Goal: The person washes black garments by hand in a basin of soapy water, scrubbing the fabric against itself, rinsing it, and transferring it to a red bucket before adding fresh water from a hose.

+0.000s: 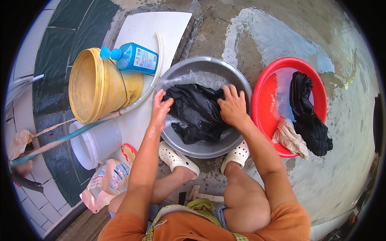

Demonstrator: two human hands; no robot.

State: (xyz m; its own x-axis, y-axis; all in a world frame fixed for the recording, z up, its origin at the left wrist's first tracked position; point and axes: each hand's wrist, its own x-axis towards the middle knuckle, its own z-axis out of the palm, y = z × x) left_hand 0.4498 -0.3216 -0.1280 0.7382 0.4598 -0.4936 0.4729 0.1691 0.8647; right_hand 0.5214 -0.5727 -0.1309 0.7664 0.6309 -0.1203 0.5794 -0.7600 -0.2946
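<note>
A wet black garment [198, 108] is spread between my two hands over the grey basin [193, 152], bunched and partly in the water. My left hand [161, 107] grips its left edge, thumb against fingers. At its right edge, my right hand [233, 105] holds the cloth near the thumb while some fingers stick out toward the far rim. Water [209, 79] in the basin looks whitish and stirred up, with splashes by the far left side. Parts of the fingertips are hidden in the cloth.
Right of the basin, a red tub [261, 86] holds water, with black clothing [302, 100] and a pale cloth [290, 136] over its rim. At left are a yellow bucket [130, 86], blue pump bottle [138, 58], pale hose [155, 82], white bucket [106, 138] and plastic bag [106, 182].
</note>
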